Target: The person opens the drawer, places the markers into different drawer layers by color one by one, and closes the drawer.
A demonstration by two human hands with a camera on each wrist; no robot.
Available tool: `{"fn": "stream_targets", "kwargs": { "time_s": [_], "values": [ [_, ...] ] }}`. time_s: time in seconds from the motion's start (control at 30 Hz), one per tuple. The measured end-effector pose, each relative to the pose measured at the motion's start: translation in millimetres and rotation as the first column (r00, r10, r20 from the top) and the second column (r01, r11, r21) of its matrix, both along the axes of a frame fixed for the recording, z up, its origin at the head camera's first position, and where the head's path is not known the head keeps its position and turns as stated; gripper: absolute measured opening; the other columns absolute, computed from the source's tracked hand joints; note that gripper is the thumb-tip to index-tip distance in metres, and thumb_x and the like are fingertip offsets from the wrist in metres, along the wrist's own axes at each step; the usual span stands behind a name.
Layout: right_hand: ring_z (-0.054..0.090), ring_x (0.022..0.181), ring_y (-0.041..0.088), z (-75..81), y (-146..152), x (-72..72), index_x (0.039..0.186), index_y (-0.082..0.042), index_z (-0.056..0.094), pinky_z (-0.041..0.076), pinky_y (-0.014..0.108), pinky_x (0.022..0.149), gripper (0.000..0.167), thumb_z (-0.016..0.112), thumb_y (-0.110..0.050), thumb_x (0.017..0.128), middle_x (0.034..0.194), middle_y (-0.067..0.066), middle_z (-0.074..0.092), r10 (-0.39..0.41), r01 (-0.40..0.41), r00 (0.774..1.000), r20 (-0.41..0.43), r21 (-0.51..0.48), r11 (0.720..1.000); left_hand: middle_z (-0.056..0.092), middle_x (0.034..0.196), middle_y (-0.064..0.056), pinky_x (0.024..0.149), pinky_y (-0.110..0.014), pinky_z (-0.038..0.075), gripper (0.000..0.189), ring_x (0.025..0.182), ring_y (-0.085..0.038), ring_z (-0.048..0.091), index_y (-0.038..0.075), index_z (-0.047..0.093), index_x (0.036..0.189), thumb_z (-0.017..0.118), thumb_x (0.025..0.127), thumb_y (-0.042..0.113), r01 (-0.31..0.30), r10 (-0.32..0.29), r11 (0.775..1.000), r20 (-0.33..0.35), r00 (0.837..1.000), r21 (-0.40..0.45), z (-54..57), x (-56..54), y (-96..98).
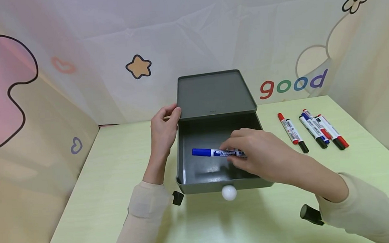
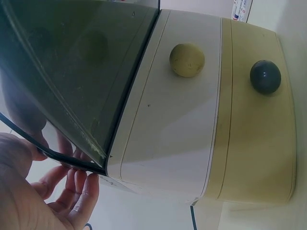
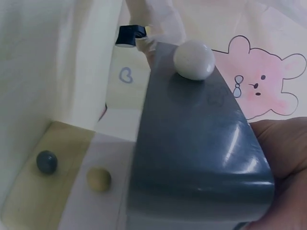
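Note:
A small drawer cabinet (image 1: 213,94) with a grey top stands against the back wall, its grey top drawer (image 1: 198,188) pulled out toward me. At the cabinet's left front corner, my left hand (image 1: 164,131) grips the edge with thumb and bent fingers. Over the open drawer, my right hand (image 1: 263,155) pinches a blue whiteboard marker (image 1: 202,152), which lies level with its blue cap to the left. A white round knob (image 1: 229,193) sits on the drawer front. Below the grey drawer come a white drawer (image 2: 168,110) and a yellow drawer (image 2: 256,143), both pushed in.
Several red, black and blue markers (image 1: 313,130) lie on the light green table (image 1: 94,200) to the right of the cabinet. A printed curtain (image 1: 210,35) closes off the back and sides. Dark wrist-camera parts (image 1: 311,214) stick out by the sleeves.

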State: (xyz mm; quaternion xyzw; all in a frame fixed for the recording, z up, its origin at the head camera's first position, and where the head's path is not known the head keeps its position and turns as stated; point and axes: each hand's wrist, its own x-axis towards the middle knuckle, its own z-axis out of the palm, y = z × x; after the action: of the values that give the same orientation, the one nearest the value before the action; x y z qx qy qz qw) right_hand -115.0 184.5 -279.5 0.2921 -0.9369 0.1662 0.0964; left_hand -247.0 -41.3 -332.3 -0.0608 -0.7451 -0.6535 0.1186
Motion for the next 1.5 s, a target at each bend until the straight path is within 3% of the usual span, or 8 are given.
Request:
{"fn": "stream_targets", "kwargs": {
  "time_s": [0.27, 0.63, 0.9, 1.13, 1.3, 1.4, 1.5],
  "values": [
    [0.060, 0.080, 0.010, -7.4, -2, 0.4, 0.110, -0.013, 0.079, 0.054, 0.026, 0.067, 0.028, 0.085, -0.007, 0.084, 0.099, -0.003, 0.069, 0.016, -0.016, 1.000, 0.005, 0.036, 0.999, 0.068, 0.109, -0.009, 0.076, -0.030, 0.055, 0.033, 0.089, -0.020, 0.061, 0.007, 0.072, 0.127, 0.065, 0.101, 0.026, 0.000, 0.000, 1.000, 0.009, 1.000, 0.007, -0.8, -1.5, 0.2],
    [0.064, 0.082, 0.012, -6.7, 1, 0.6, 0.111, -0.011, 0.079, 0.056, 0.027, 0.068, 0.026, 0.084, -0.010, 0.086, 0.100, -0.001, 0.070, 0.017, -0.017, 1.000, 0.001, -0.003, 1.000, 0.068, 0.110, -0.009, 0.077, -0.031, 0.056, 0.034, 0.090, -0.022, 0.061, 0.007, 0.072, 0.128, 0.065, 0.102, 0.027, 0.007, -0.007, 1.000, 0.011, 1.000, 0.007, -0.4, -0.7, -0.1],
    [0.060, 0.077, 0.009, 0.3, 17, 1.5, 0.113, -0.015, 0.079, 0.051, 0.027, 0.062, 0.023, 0.081, -0.012, 0.090, 0.101, -0.004, 0.071, -0.048, 0.048, 0.999, -0.005, -0.065, 0.997, 0.068, 0.112, -0.010, 0.076, -0.031, 0.055, 0.034, 0.091, -0.021, 0.061, 0.006, 0.072, 0.129, 0.064, 0.102, 0.026, 0.005, -0.005, 1.000, 0.001, 1.000, -0.001, -0.3, -0.1, -0.4],
    [0.061, 0.086, 0.011, 8.6, 38, -0.2, 0.114, -0.012, 0.078, 0.053, 0.032, 0.070, 0.022, 0.079, -0.013, 0.092, 0.096, -0.008, 0.068, -0.124, 0.121, 0.992, -0.017, -0.114, 0.986, 0.068, 0.111, -0.010, 0.077, -0.032, 0.055, 0.033, 0.092, -0.022, 0.061, 0.006, 0.072, 0.128, 0.064, 0.102, 0.025, 0.004, -0.004, 1.000, -0.009, 1.000, 0.000, -0.5, -0.4, -0.9],
    [0.059, 0.082, 0.010, 13.8, 58, -2.0, 0.113, -0.011, 0.078, 0.049, 0.027, 0.064, 0.021, 0.078, -0.011, 0.092, 0.098, -0.007, 0.071, -0.184, 0.171, 0.981, -0.064, -0.164, 0.971, 0.068, 0.112, -0.009, 0.078, -0.033, 0.055, 0.034, 0.094, -0.023, 0.061, 0.006, 0.072, 0.129, 0.064, 0.102, 0.025, 0.004, -0.004, 1.000, -0.009, 1.000, -0.004, -0.3, 0.1, -0.8],
    [0.056, 0.069, 0.009, 17.2, 71, -3.1, 0.112, -0.010, 0.078, 0.045, 0.024, 0.056, 0.020, 0.077, -0.009, 0.092, 0.094, -0.006, 0.071, -0.218, 0.199, 0.972, -0.085, -0.189, 0.961, 0.068, 0.112, -0.010, 0.077, -0.033, 0.055, 0.034, 0.094, -0.023, 0.061, 0.007, 0.072, 0.129, 0.064, 0.102, 0.026, 0.004, -0.004, 1.000, -0.006, 1.000, -0.004, -0.1, 0.3, -0.7],
    [0.055, 0.064, 0.005, 20.3, 84, -4.7, 0.112, -0.010, 0.078, 0.044, 0.019, 0.057, 0.020, 0.077, -0.008, 0.092, 0.090, -0.006, 0.070, -0.264, 0.242, 0.960, -0.097, -0.193, 0.951, 0.068, 0.112, -0.010, 0.077, -0.033, 0.055, 0.034, 0.093, -0.022, 0.061, 0.006, 0.072, 0.128, 0.064, 0.102, 0.026, 0.005, -0.005, 1.000, -0.001, 1.000, -0.001, -0.1, 0.2, -0.7]
  ]
}}
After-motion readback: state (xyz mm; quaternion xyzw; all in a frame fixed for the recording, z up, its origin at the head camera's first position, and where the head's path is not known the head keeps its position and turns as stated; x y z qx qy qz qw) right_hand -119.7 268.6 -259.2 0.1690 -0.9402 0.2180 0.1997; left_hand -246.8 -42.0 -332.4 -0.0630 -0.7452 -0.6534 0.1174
